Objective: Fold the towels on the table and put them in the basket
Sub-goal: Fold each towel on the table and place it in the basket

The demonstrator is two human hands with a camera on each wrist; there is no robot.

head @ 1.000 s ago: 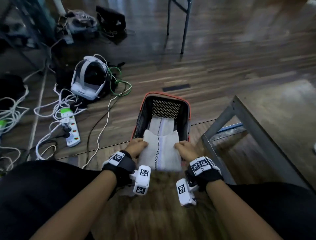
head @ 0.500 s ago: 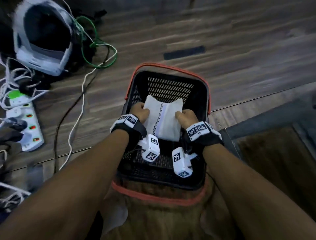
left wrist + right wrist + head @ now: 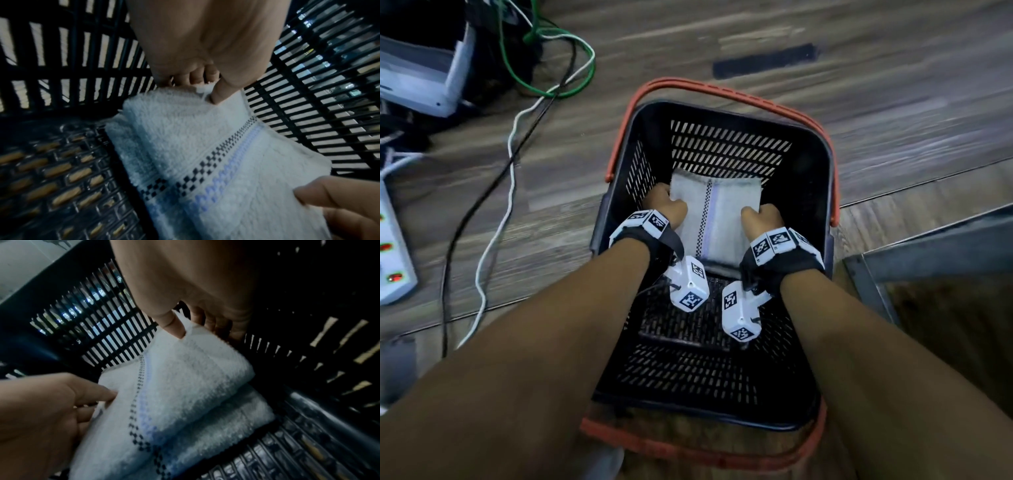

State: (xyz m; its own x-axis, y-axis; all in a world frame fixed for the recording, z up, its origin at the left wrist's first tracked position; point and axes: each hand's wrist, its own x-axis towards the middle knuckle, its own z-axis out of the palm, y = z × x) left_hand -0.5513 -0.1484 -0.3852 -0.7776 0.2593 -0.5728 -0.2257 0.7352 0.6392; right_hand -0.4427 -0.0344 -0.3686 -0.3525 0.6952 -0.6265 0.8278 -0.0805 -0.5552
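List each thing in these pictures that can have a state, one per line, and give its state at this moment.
Folded white terry towel with checked stripe: folded, held at both side edges, low inside the basket.
Second white towel: folded, lying under the first.
Black slatted plastic basket with red handles: upright on the floor, handles down.
Left hand: pinches the towel's left edge.
Right hand: pinches the towel's right edge.
White power strip: red switch lights showing.

Inside the basket (image 3: pixel 822 192) the near half of the floor lies bare and open from above; the folded towel (image 3: pixel 717 212) fills the far half, held at each side by the left hand (image 3: pixel 666 207) and right hand (image 3: pixel 762 219), slatted walls close beside them.
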